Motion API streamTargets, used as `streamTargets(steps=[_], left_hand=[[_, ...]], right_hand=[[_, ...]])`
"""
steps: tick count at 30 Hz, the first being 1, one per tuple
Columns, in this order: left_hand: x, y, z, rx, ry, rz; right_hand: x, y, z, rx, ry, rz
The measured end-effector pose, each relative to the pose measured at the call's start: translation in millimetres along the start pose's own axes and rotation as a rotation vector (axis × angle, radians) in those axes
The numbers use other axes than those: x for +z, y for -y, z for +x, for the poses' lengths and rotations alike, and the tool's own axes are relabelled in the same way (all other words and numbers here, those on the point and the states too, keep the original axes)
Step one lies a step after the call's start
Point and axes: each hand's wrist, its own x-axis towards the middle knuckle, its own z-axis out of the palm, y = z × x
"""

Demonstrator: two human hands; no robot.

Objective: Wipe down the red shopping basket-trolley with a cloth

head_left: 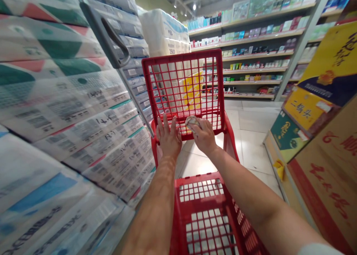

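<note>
A red plastic shopping basket cart [199, 186] stands in front of me, with its upright grid panel [147, 74] on the far side. My left hand [169, 137] is open, its fingers stretched out at the lower left part of that panel. Beside it, my right hand [205, 137] closes around a crumpled pale cloth [192, 120] with patches of colour, near the panel's lower middle. Whether the cloth touches the grid I cannot tell. A grey telescopic handle [104, 33] on metal rods slants up on the left side of the cart.
Stacked tissue packs [64, 87] rise close on the left, and more paper packs [167, 31] stand behind the panel. Shelves of small boxes and bottles [251, 54] line the back. On the right, yellow and brown cartons [326, 162] sit on a low platform beside the tiled floor [251, 136].
</note>
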Motion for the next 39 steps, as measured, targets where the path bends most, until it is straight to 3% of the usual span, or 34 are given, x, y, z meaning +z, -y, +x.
streamTargets(steps=[8,13,18,25,29,34,39], left_hand=[[-1.0,2.3,-0.4,0.026,0.01,0.031],[-4.4,1.8,-0.5,0.016,0.052,0.039],[-5.6,-0.8,-1.5,-0.007,0.062,0.06],[-4.1,-2.1,-1.1,-0.021,0.054,0.075],[-5.4,-3.9,-0.4,-0.025,0.045,0.075],[-6.8,-4.5,-0.2,-0.024,0.043,0.077],[-6.8,-4.2,-0.4,-0.017,0.047,0.07]], right_hand=[[5.6,4.9,-6.0,-0.146,0.134,0.006],[3.0,3.4,-3.9,-0.045,0.041,-0.024],[3.5,8.3,-3.7,-0.147,0.183,0.015],[0.8,7.7,-2.0,-0.115,0.117,0.03],[0.8,2.9,-1.2,-0.038,-0.01,0.023],[3.3,1.0,-2.6,-0.055,0.034,0.025],[3.5,2.1,-4.3,0.035,0.018,0.036]])
